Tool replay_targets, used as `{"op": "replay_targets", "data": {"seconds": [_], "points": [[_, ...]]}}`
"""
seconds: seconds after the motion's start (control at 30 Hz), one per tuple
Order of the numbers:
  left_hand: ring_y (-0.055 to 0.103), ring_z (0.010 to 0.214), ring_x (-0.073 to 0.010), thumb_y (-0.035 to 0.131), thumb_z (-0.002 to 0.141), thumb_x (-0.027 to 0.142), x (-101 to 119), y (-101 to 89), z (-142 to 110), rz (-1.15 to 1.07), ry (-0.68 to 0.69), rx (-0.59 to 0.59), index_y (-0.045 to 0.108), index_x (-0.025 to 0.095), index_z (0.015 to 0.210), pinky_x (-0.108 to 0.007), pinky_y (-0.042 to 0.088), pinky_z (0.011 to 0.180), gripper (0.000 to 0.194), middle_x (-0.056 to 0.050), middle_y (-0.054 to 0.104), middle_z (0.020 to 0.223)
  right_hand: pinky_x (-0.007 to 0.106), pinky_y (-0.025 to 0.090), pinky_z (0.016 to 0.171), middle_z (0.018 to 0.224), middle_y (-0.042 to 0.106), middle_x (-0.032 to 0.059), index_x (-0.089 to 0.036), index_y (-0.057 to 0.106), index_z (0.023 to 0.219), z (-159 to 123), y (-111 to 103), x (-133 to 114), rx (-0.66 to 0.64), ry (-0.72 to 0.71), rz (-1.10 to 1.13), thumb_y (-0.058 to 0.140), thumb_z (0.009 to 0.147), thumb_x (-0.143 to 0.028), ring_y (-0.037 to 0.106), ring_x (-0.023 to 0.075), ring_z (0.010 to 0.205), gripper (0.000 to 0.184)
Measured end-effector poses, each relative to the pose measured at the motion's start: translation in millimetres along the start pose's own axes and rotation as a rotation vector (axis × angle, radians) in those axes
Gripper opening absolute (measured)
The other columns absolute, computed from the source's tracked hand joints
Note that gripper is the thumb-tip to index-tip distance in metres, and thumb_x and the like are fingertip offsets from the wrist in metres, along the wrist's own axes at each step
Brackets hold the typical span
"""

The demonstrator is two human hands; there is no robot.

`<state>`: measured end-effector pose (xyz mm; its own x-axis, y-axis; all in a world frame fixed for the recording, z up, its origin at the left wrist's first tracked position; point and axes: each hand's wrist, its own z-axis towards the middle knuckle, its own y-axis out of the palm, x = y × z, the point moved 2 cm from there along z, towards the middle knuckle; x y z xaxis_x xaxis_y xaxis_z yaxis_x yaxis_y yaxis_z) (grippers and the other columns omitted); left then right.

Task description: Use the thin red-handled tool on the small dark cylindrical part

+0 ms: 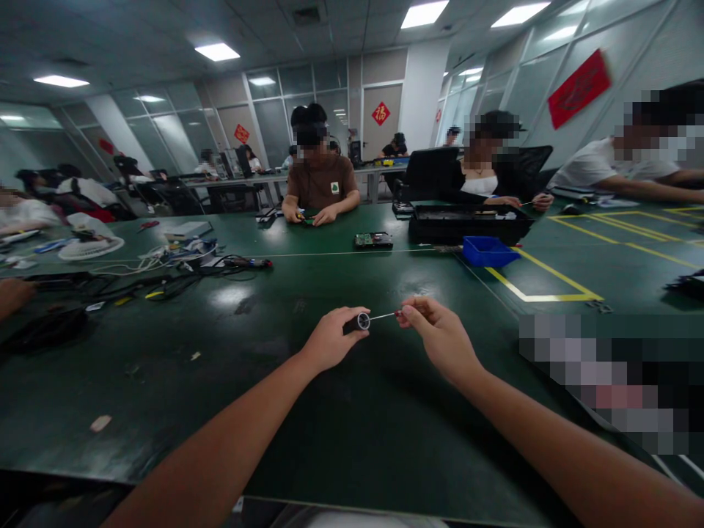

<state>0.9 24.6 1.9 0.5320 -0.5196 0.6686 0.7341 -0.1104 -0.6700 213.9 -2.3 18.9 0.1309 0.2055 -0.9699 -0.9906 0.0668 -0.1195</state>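
My left hand (333, 339) is closed around a short black cylinder (350, 325), whose round, silver-rimmed end (364, 321) faces right and toward me. A thin screwdriver (383, 316) with a small red handle is pinched in the fingers of my right hand (437, 334). Its metal shaft runs left to the cylinder's rimmed end; whether the tip sits inside or only touches cannot be made out. Both hands are above the green table (341, 440), and my fingers cover most of the cylinder and the screwdriver handle.
Ahead lie a hard drive (373, 240), a blue bin (488, 251) and a long black housing (467, 224). Cables (203, 268) and a white fan (91, 242) lie to the left. A person (320, 180) works across the table; another person's hand (15, 295) shows at far left.
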Motion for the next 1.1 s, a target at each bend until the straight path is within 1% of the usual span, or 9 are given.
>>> {"op": "replay_targets", "data": {"seconds": [0.1, 0.2, 0.33, 0.47, 0.63, 0.73, 0.83, 0.9, 1.1], "points": [[0.059, 0.110, -0.0237, 0.067, 0.088, 0.024, 2.4, -0.7, -0.3, 0.010, 0.042, 0.009, 0.064, 0.026, 0.125, -0.041, 0.042, 0.100, 0.038, -0.005, 0.068, 0.118, 0.046, 0.057, 0.083, 0.077, 0.065, 0.0048, -0.021, 0.063, 0.088, 5.0, 0.1, 5.1, 0.014, 0.160, 0.327, 0.062, 0.086, -0.045, 0.064, 0.0207, 0.073, 0.024], [0.058, 0.108, -0.0235, 0.066, 0.089, 0.024, 3.2, -1.1, -0.6, 0.039, 0.057, 0.008, 0.063, 0.029, 0.127, -0.043, 0.042, 0.100, 0.038, -0.004, 0.068, 0.117, 0.047, 0.059, 0.080, 0.069, 0.058, 0.0024, -0.023, 0.059, 0.081, 9.4, -1.3, 11.1, 0.023, 0.232, 0.422, 0.062, 0.085, -0.043, 0.060, 0.0191, 0.062, 0.021], [0.059, 0.105, -0.0238, 0.067, 0.088, 0.026, 2.6, -0.4, -0.6, 0.050, 0.026, -0.005, 0.063, 0.029, 0.126, -0.043, 0.041, 0.099, 0.038, -0.004, 0.068, 0.115, 0.046, 0.059, 0.079, 0.077, 0.062, 0.0045, -0.023, 0.061, 0.086, 10.7, -2.7, 12.8, 0.052, 0.124, 0.315, 0.064, 0.085, -0.047, 0.064, 0.0218, 0.072, 0.024], [0.059, 0.105, -0.0243, 0.068, 0.088, 0.028, 3.5, 0.4, 0.1, 0.057, 0.017, -0.012, 0.064, 0.028, 0.125, -0.043, 0.041, 0.099, 0.037, -0.005, 0.069, 0.114, 0.041, 0.057, 0.079, 0.084, 0.066, 0.0047, -0.021, 0.064, 0.091, 7.5, -1.2, 12.7, 0.082, 0.088, 0.260, 0.067, 0.083, -0.050, 0.065, 0.0203, 0.077, 0.030], [0.059, 0.102, -0.0247, 0.070, 0.087, 0.031, 4.6, 0.9, 0.6, 0.071, 0.013, -0.006, 0.064, 0.028, 0.125, -0.043, 0.041, 0.098, 0.039, -0.004, 0.069, 0.111, 0.039, 0.055, 0.079, 0.085, 0.068, 0.0045, -0.019, 0.065, 0.094, 4.1, -1.3, 9.7, 0.044, -0.015, 0.117, 0.064, 0.087, -0.048, 0.065, 0.0190, 0.078, 0.029], [0.059, 0.102, -0.0250, 0.070, 0.087, 0.031, 3.8, 1.5, 0.7, 0.089, 0.009, -0.009, 0.065, 0.028, 0.124, -0.044, 0.039, 0.100, 0.038, -0.004, 0.070, 0.113, 0.036, 0.053, 0.072, 0.079, 0.068, 0.0045, -0.019, 0.066, 0.093, 1.9, -3.6, 2.7, 0.043, -0.076, -0.045, 0.060, 0.090, -0.049, 0.064, 0.0191, 0.073, 0.031], [0.059, 0.103, -0.0248, 0.070, 0.086, 0.030, 2.1, 1.6, 0.6, 0.103, 0.022, -0.006, 0.064, 0.028, 0.124, -0.044, 0.039, 0.100, 0.038, -0.004, 0.070, 0.114, 0.032, 0.046, 0.058, 0.065, 0.064, 0.0019, -0.019, 0.069, 0.087, 0.0, -6.1, -5.1, 0.037, -0.075, -0.262, 0.059, 0.089, -0.053, 0.058, 0.0170, 0.059, 0.036], [0.059, 0.103, -0.0246, 0.070, 0.086, 0.029, 0.9, 1.4, 0.4, 0.106, 0.027, -0.009, 0.064, 0.028, 0.125, -0.044, 0.039, 0.100, 0.039, -0.004, 0.070, 0.114, 0.031, 0.042, 0.054, 0.062, 0.062, 0.0009, -0.019, 0.069, 0.087, -0.8, -7.1, -8.0, 0.022, -0.081, -0.323, 0.058, 0.089, -0.052, 0.056, 0.0168, 0.056, 0.035], [0.059, 0.105, -0.0258, 0.069, 0.087, 0.029, -0.7, -0.4, -0.1, 0.101, 0.006, -0.012, 0.064, 0.028, 0.125, -0.046, 0.037, 0.103, 0.038, -0.004, 0.070, 0.115, 0.034, 0.047, 0.066, 0.087, 0.070, 0.0030, -0.023, 0.066, 0.099, -3.6, -5.0, -7.7, -0.087, -0.145, -0.340, 0.053, 0.091, -0.034, 0.063, 0.0200, 0.075, 0.019]]}}
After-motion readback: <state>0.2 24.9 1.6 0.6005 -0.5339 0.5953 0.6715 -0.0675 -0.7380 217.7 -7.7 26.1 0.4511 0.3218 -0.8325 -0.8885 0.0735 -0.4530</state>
